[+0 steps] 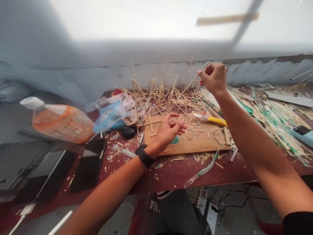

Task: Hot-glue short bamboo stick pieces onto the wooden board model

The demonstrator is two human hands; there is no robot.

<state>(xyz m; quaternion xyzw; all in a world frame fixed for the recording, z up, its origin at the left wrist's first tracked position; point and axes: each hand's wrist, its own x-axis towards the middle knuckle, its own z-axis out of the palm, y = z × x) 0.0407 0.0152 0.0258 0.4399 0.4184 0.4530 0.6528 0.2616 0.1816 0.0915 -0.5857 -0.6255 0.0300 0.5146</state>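
My right hand (214, 76) is raised over the back of the table, its thumb and fingertips pinched on a thin wooden stick (194, 79) that slants down toward the pile. My left hand (171, 129), wearing a black watch on its wrist, hovers over a wooden board (195, 143). Its fingers are loosely bent and apart, with nothing visible in them. Behind it, a tangle of wooden sticks (158, 94) stands and leans in upright points. A yellow utility knife (216, 120) lies on the board's back edge among small cut pieces.
An orange drink bottle (63, 120) tilts at the left beside a blue plastic bag (111, 114). Nearer lie a dark phone (89, 163) and a black rounded object (128, 132). Green-marked plastic wrappers and sticks (271, 120) cover the right side. A power strip (211, 215) is on the floor.
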